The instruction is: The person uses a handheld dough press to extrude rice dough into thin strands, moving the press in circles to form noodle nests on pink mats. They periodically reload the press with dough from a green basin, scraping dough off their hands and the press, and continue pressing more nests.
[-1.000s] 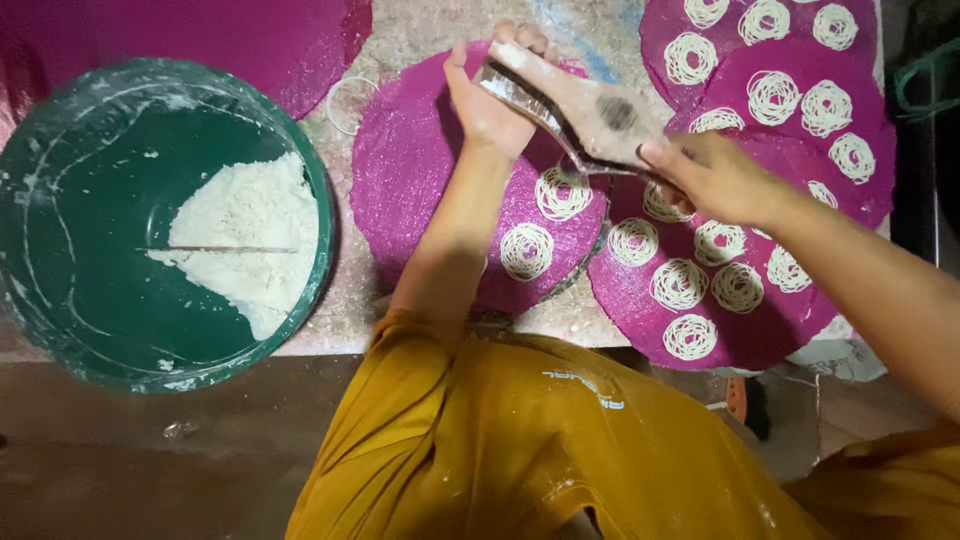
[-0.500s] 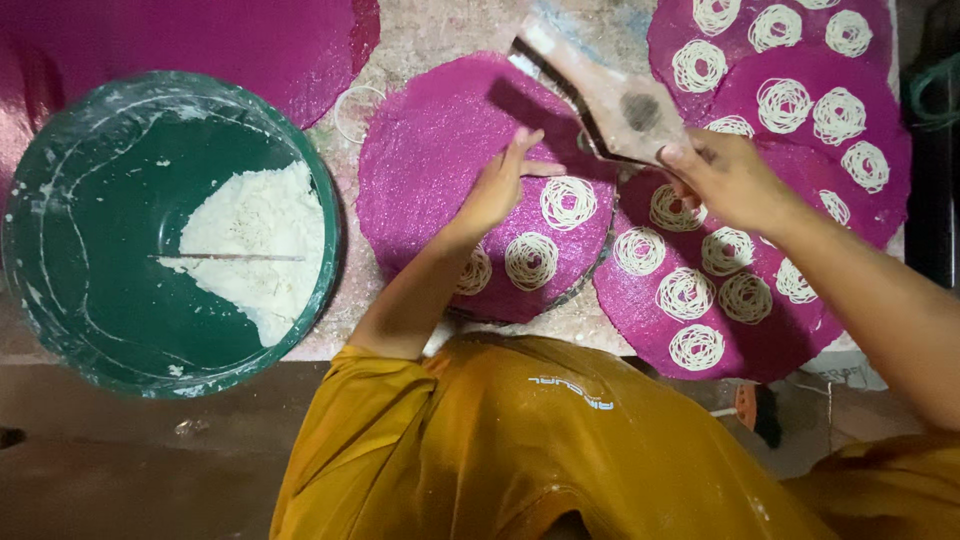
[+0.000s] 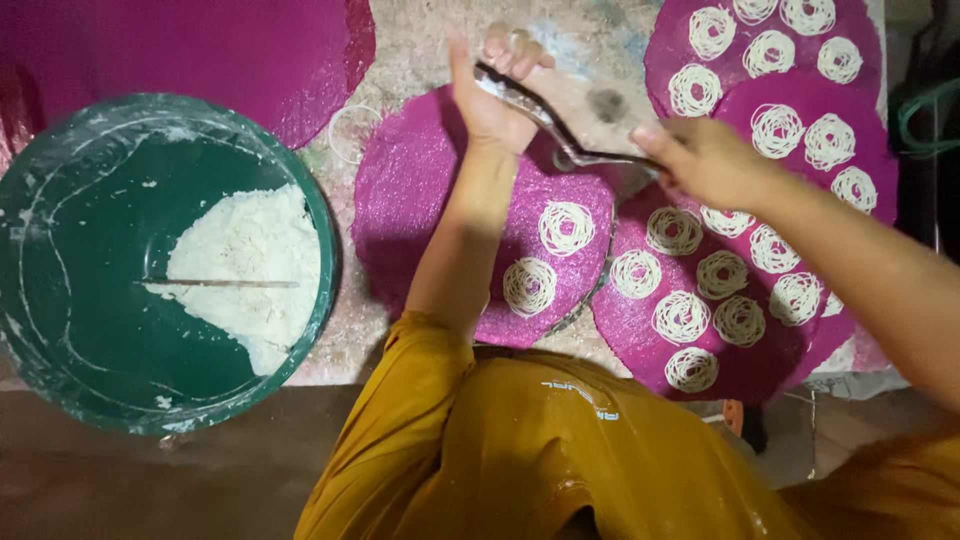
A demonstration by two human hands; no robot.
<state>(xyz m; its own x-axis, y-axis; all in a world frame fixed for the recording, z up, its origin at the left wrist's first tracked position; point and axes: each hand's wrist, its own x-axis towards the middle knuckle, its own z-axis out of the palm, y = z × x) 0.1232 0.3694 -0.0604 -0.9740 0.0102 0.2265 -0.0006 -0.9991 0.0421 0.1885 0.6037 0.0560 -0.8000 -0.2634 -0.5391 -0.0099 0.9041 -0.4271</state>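
The left hand (image 3: 492, 95) has gone back up to the press (image 3: 560, 125) at the top middle, fingers curled round it. The right hand (image 3: 700, 160) grips its handle. She is pressing noodle coils (image 3: 566, 228); next squeeze needs a bare spot on the mat (image 3: 420, 200).

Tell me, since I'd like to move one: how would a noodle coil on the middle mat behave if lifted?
The coil is thin loose strands, so it would probably sag and pull apart. It looks wet and fresh, likely sticky and light. Lifting the mat under it seems safer.

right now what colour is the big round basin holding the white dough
Dark green basin, smeared white; head view.
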